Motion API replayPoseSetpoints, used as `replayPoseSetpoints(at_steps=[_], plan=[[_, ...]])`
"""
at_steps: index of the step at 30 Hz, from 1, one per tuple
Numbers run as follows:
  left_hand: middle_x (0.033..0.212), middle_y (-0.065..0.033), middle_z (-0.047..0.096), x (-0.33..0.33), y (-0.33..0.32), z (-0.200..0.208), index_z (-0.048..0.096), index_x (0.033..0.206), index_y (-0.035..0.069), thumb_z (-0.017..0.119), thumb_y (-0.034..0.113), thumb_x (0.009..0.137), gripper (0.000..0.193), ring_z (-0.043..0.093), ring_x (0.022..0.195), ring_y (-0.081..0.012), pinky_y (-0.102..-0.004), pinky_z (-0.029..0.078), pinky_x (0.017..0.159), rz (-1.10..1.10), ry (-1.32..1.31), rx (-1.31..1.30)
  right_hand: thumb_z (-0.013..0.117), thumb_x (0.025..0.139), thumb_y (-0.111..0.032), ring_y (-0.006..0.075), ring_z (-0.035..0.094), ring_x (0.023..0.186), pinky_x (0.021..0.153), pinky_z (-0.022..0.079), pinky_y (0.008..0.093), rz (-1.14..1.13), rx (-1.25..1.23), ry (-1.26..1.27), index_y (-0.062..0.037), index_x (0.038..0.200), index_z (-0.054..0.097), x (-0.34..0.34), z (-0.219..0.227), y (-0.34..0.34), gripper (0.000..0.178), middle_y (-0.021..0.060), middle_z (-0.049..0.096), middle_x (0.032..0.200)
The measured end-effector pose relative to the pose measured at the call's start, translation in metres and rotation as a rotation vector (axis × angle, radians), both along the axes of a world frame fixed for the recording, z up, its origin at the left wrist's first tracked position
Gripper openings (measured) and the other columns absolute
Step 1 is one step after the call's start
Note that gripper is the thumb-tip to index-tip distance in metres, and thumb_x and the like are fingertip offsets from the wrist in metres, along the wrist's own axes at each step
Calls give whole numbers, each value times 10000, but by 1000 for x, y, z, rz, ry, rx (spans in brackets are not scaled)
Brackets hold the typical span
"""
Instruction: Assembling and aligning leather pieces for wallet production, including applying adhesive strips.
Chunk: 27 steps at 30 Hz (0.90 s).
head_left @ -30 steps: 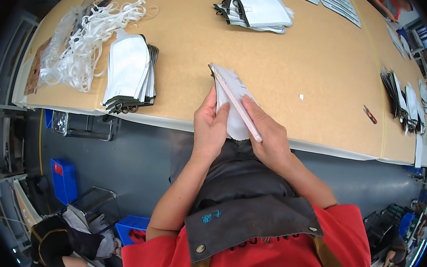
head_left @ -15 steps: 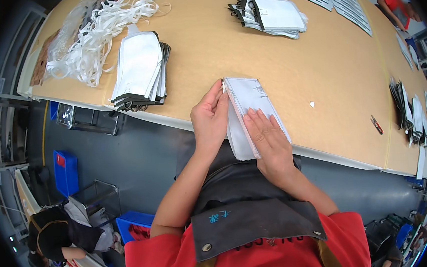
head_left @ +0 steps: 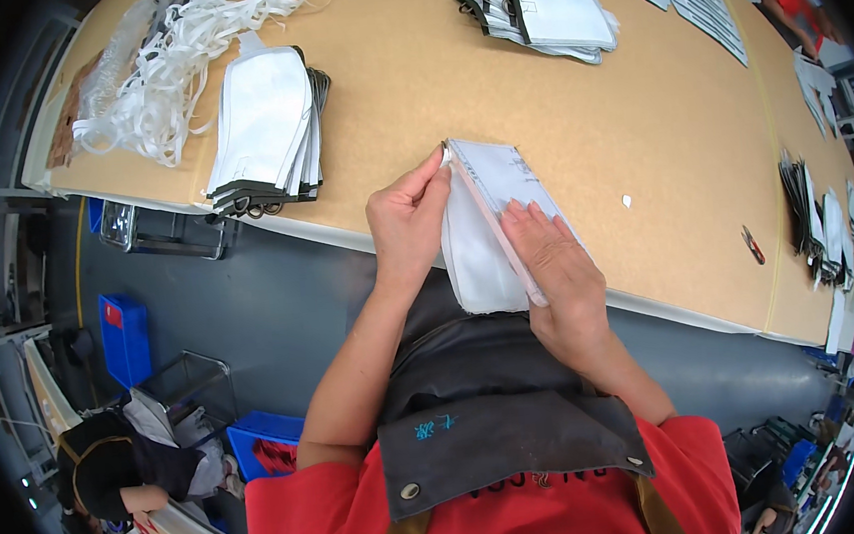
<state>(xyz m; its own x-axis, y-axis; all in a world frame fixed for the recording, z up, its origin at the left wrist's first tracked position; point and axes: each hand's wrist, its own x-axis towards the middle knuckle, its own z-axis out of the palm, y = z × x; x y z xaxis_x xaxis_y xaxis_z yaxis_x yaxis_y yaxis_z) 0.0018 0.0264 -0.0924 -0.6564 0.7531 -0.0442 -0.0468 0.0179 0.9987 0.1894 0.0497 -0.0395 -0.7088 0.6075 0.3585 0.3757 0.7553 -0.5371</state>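
Note:
A flat, pale plate-like piece with a pinkish edge and dark marks along its borders [head_left: 489, 167] lies slanted at the table's front edge. Under and left of it, a white cloth-like piece [head_left: 474, 258] hangs past the edge toward my apron. My left hand [head_left: 407, 223] pinches the white piece beside the plate's far left corner, thumb against fingers. Across the plate's near half rests my right hand [head_left: 560, 277], its fingers stretched flat on top. Its thumb is mostly hidden.
At left on the table [head_left: 374, 100] are a clipped stack of white pieces [head_left: 260, 114] and tangled white straps [head_left: 172, 81]. Another clipped stack [head_left: 563, 15] lies farther back. Small red-handled snippers [head_left: 753, 246] and a white scrap [head_left: 626, 201] lie to the right. Another person [head_left: 111, 463] is at lower left.
My right hand has slid slightly right and nearer to me on the plate. The plate's pinkish edge shows more, and more of the white piece is uncovered. My left hand keeps its pinch.

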Motion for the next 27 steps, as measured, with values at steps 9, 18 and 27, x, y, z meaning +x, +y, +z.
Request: replayPoseSetpoints(at_steps=[9, 18, 27], plan=[[1050, -100, 724, -19, 1, 1, 666, 1213, -51, 672, 34, 929, 296, 667, 871, -90, -221, 544, 775, -126, -110, -2, 579, 733, 163, 377, 534, 1304, 1079, 410, 499, -6, -165, 87, -68, 1382, 563, 3, 6, 7, 689, 170, 574, 1390], [1025, -109, 732, -10, 1, 6, 677, 1185, -58, 677, 37, 929, 274, 671, 868, -94, -221, 546, 768, -53, -130, -15, 580, 665, 173, 379, 537, 1300, 1080, 411, 499, 20, -40, 19, -37, 1385, 551, -3, 2, -1, 750, 176, 569, 1392], [993, -93, 731, -22, 3, -3, 689, 1166, -55, 685, 41, 925, 260, 660, 844, -86, -225, 544, 753, -73, -41, 5, 606, 797, 148, 380, 562, 1269, 1048, 451, 464, -9, -159, 99, -28, 1380, 553, -1, 8, 4, 611, 194, 583, 1368]])
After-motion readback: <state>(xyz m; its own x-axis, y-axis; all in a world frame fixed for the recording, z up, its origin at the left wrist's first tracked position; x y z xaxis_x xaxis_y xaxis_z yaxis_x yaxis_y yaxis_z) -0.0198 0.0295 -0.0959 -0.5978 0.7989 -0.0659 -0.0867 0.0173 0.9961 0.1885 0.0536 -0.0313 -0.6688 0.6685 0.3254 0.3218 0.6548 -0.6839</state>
